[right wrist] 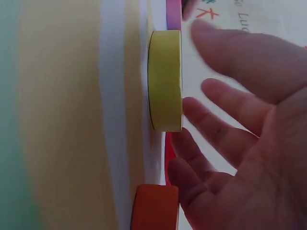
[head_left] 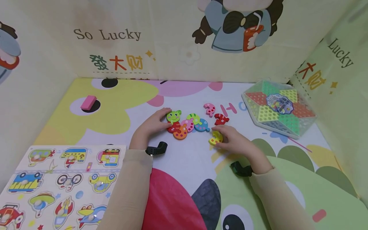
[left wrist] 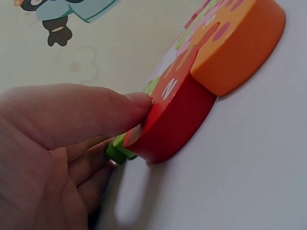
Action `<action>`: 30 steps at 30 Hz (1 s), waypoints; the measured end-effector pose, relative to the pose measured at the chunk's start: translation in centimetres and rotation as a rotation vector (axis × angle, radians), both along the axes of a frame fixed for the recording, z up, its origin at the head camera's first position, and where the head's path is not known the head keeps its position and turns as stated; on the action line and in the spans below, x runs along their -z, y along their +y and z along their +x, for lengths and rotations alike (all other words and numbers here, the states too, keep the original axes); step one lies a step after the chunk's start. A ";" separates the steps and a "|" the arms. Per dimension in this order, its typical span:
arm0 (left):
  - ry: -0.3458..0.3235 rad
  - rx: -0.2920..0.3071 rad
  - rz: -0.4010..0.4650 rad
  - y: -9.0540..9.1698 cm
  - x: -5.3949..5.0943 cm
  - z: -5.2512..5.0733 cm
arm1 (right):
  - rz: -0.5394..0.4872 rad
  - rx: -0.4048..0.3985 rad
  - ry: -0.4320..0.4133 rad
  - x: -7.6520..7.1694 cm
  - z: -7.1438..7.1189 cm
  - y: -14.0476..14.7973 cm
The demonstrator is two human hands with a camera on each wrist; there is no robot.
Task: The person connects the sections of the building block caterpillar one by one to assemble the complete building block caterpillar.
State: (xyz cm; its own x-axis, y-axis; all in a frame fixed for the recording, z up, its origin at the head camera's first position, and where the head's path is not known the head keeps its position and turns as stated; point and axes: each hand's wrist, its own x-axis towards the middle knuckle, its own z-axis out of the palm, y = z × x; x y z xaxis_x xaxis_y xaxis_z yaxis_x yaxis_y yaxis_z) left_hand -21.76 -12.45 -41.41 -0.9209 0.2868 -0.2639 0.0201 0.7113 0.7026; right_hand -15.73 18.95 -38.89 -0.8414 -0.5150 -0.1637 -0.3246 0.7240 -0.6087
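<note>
A caterpillar puzzle of joined wooden pieces lies mid-table: green smiling head [head_left: 173, 117], red piece [head_left: 173, 128] numbered 2, orange piece [head_left: 180, 132], pink piece [head_left: 188, 125], green piece [head_left: 195, 118] and blue piece [head_left: 202, 125]. My left hand [head_left: 152, 124] holds its head end, thumb against the red piece's edge [left wrist: 168, 129] and fingers beside the green head. My right hand [head_left: 234, 140] is around a loose yellow piece [head_left: 216, 138], separate from the chain. In the right wrist view its fingers are spread near the yellow piece [right wrist: 164, 81]; a firm grip does not show.
A loose pink piece [head_left: 209, 109] and a red piece [head_left: 221, 119] lie beyond my right hand. At the back right is a clear hexagonal box [head_left: 279, 108] of coloured parts. A pink block [head_left: 88, 102] lies back left, a vehicle puzzle board [head_left: 54, 185] front left.
</note>
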 end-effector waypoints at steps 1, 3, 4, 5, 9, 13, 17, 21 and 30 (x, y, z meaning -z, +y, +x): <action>-0.001 0.000 0.000 0.0 0.0 0.0 | 0.013 -0.003 0.002 0.1 0.0 0.0; -0.004 0.001 -0.001 0.0 0.0 0.0 | 0.036 -0.011 0.012 0.3 0.0 0.0; -0.004 0.002 -0.002 0.0 0.0 0.0 | 0.046 -0.016 0.016 0.4 0.0 0.0; -0.006 0.003 -0.002 0.0 0.0 0.0 | 0.053 -0.021 0.022 0.5 0.1 0.0; -0.003 0.006 -0.006 0.1 -0.1 0.0 | 0.063 -0.013 0.035 0.6 0.1 0.0; 0.001 0.006 -0.007 0.1 -0.2 0.0 | 0.069 0.014 0.038 0.5 0.1 0.0; 0.000 0.004 -0.005 0.0 -0.2 0.0 | 0.041 0.028 0.038 0.4 0.1 -0.1; -0.002 0.003 0.000 0.0 -0.1 0.0 | -0.025 0.032 0.033 0.3 0.1 -0.1; 0.000 0.005 -0.002 0.0 0.0 0.0 | -0.124 0.104 0.013 -0.5 0.1 -0.8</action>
State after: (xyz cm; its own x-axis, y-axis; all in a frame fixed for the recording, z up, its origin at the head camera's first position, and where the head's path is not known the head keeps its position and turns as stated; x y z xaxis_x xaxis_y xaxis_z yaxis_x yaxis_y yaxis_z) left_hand -21.75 -12.47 -41.37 -0.9196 0.2907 -0.2643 0.0236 0.7124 0.7014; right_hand -15.65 18.10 -38.42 -0.8927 -0.4409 -0.0935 -0.2603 0.6737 -0.6916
